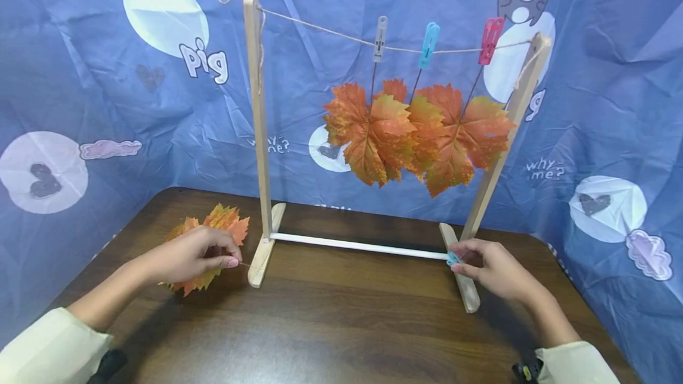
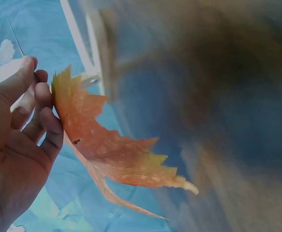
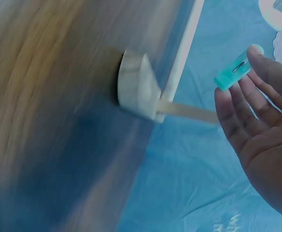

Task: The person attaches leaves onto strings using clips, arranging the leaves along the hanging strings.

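The left hand (image 1: 194, 253) is pinching an orange leaf (image 2: 107, 145) by its thin stem, just above the worktop (image 1: 341, 325). The right hand (image 1: 488, 268) is pinching a teal clothespin (image 3: 232, 72) at its fingers' tips. Keeping the stem gripped near its end should leave room for the pin.

head: high, forward-down, whole rack (image 1: 373, 135) | wrists: close, blurred | shared: rack foot (image 3: 138, 89)

Hanging leaves (image 1: 416, 135) crowd the string's (image 1: 320, 28) right half; its left half hangs bare
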{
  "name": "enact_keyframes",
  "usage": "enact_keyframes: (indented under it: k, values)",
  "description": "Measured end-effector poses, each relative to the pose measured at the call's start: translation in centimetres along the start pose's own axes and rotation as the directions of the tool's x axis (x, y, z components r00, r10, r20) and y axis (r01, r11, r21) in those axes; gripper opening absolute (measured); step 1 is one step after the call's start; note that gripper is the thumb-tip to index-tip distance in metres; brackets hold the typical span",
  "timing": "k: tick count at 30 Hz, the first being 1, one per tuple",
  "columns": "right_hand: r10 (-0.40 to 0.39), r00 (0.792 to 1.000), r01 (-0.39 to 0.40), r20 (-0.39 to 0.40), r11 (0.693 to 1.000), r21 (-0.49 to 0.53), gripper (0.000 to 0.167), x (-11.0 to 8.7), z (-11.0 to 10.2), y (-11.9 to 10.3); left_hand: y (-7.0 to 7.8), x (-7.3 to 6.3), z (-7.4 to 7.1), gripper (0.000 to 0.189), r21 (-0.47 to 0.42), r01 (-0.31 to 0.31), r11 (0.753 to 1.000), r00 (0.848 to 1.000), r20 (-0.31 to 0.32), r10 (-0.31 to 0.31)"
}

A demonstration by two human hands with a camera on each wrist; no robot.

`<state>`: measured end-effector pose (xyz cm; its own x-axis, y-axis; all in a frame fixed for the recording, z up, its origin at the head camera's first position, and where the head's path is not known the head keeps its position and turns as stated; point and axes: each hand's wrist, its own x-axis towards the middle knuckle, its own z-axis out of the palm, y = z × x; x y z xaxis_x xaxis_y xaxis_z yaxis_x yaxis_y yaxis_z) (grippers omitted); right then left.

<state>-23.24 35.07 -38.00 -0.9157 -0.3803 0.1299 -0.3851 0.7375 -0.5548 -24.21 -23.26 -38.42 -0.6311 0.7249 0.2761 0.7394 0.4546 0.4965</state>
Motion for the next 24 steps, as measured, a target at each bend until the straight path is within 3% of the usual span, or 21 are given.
enact_keyframes:
  k: [6,11,24]
  values:
    - [0.013,1.0,-0.013,0.028,1.0,-0.001,0.034,0.8,0.7,-1.4,0.9,1.0,-0.7,0.011,0.013,0.032,0.999,0.992,-0.119,-0.03]
    - [-0.023,0.999,0.024,0.034,1.0,-0.019,0.033,1.7,1.2,-2.5,1.4,2.0,-0.9,0.014,-0.016,0.029,0.999,0.979,-0.203,-0.032]
    - [-0.177,0.982,0.176,0.07,0.984,0.02,0.031,5.2,2.3,-6.2,2.6,5.5,-0.5,0.009,-0.121,0.053,0.991,0.964,-0.254,-0.082]
